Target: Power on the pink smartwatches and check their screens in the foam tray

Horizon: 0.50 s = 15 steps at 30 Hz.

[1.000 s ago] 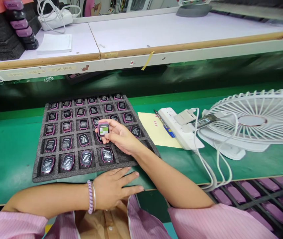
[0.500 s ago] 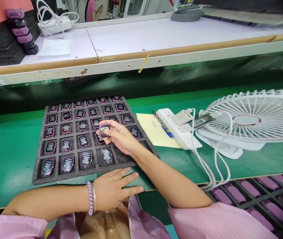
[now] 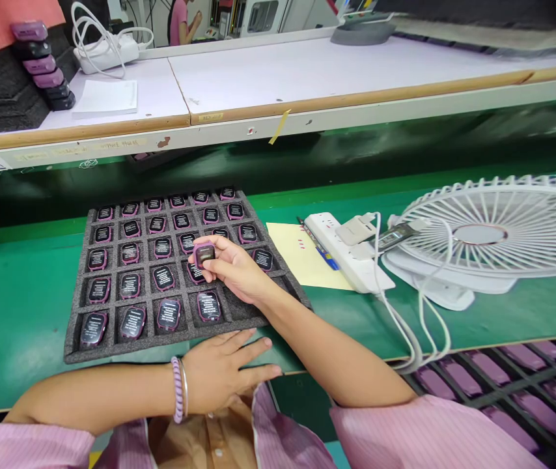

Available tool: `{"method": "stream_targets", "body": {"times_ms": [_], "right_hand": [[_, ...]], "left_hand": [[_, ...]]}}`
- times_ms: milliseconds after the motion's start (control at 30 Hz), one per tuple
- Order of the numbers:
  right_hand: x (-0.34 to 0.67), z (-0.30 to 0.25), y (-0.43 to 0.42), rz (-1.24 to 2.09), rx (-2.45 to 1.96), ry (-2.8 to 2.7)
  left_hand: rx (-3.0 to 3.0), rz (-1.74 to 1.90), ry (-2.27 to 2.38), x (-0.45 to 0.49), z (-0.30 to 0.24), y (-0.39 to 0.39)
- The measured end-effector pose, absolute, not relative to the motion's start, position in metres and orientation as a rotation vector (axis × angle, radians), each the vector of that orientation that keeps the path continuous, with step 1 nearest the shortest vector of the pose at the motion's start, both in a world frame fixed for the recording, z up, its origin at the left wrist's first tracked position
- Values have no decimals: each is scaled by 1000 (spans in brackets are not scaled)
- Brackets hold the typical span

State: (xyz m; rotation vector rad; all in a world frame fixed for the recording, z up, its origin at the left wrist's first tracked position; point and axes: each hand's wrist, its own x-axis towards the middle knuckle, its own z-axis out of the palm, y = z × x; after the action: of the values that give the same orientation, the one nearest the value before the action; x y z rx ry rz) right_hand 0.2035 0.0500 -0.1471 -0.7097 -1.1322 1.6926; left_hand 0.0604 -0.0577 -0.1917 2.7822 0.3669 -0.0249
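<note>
Over the tray, my right hand [image 3: 232, 267] pinches a small purple-framed smartwatch body [image 3: 204, 254], its dark screen turned up and the thumb at its lower edge. Beneath it, the grey foam tray [image 3: 73, 339] holds several more watch bodies, such as one [image 3: 209, 305] in the front row, most with white text lit on black screens. Part of the tray's middle is hidden by my right hand. My left hand [image 3: 229, 368] lies flat with fingers spread at the bench's front edge, just below the tray, holding nothing.
To the right lie yellow paper [image 3: 288, 260], a blue pen [image 3: 327, 255], a white power strip [image 3: 336, 244] with cables, and a white fan [image 3: 493, 228]. A shelf [image 3: 268, 71] runs across the back. More purple pieces sit in a tray [image 3: 497, 384] at lower right.
The held watch's screen has gone from showing a green patch to mostly dark, and my right thumb has shifted slightly down. My left hand stays still.
</note>
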Motion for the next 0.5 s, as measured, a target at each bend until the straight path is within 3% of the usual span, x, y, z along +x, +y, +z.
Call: {"method": "stream_targets", "body": {"times_ms": [500], "right_hand": [[203,-148,50,1717,-723,-1106]], "left_hand": [[2787,-22,366,60,-191,-58]]}}
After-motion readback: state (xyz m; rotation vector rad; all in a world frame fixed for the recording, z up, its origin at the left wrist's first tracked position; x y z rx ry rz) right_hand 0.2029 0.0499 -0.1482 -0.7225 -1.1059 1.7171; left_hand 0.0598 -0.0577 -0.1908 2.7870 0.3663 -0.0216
